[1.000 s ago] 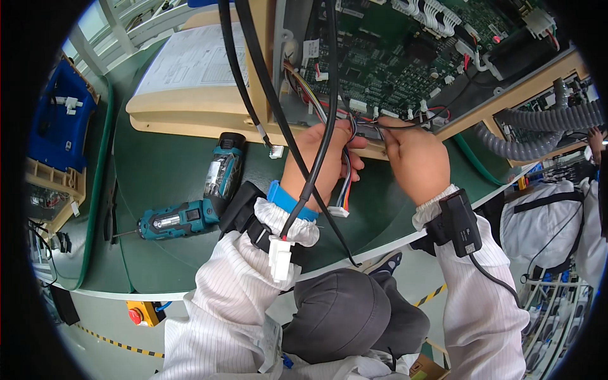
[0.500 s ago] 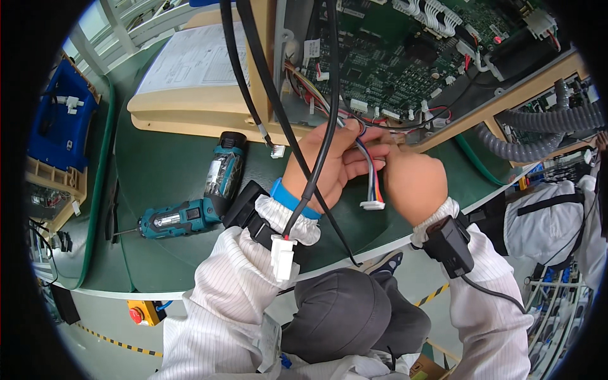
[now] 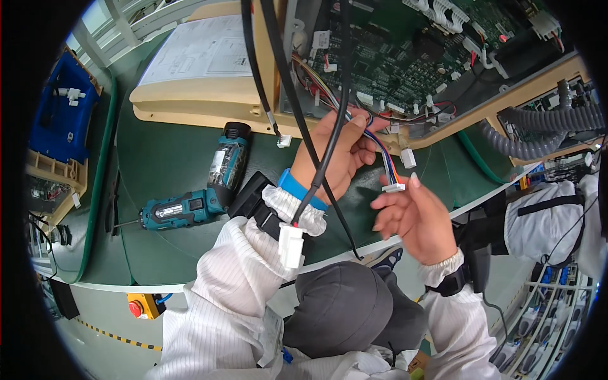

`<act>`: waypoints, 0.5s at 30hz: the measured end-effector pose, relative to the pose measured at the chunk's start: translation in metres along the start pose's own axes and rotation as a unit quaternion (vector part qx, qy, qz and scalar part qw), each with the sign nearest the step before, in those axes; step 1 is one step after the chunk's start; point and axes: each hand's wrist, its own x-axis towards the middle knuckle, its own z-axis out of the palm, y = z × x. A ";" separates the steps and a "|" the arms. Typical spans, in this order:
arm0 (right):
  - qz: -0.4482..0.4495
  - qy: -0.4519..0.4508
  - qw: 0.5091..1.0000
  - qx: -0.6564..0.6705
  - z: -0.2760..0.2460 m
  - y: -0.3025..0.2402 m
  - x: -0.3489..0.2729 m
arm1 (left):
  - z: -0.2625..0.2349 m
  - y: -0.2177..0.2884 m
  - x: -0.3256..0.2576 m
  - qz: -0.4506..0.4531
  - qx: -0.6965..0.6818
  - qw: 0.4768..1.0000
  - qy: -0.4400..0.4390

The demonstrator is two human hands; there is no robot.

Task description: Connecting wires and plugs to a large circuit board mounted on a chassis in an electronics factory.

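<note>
My left hand [image 3: 339, 155] is closed around a bundle of coloured wires [image 3: 383, 152] just below the edge of a green circuit board [image 3: 405, 57]. The wires hang down to a small white connector [image 3: 393, 187]. My right hand [image 3: 415, 218] is below it, fingers spread, fingertips close to that connector without gripping it. A second white connector [image 3: 408, 158] dangles beside the wires. A black cable [image 3: 316, 171] crosses my left wrist and ends in a white plug [image 3: 291, 244].
A teal cordless screwdriver [image 3: 202, 187] lies on the green mat [image 3: 158, 247] to the left. A beige board with a printed sheet [image 3: 202, 50] sits behind it. A blue tray [image 3: 60, 114] stands far left; grey corrugated hoses [image 3: 538, 133] run at right.
My right hand has let go of the wires and dropped down and to the right, opening its fingers. The left hand keeps hold of the wire bundle near the board's edge.
</note>
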 end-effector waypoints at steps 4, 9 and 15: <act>-0.092 -0.085 0.986 0.113 0.007 0.013 -0.002 | 0.003 0.003 0.001 -0.004 -0.007 1.000 -0.003; -0.139 -0.109 0.975 0.135 0.016 0.006 -0.003 | 0.003 0.002 0.001 -0.003 -0.007 1.000 -0.007; -0.209 -0.072 0.971 -0.093 0.011 -0.015 -0.004 | 0.006 0.002 0.000 -0.011 0.005 1.000 -0.009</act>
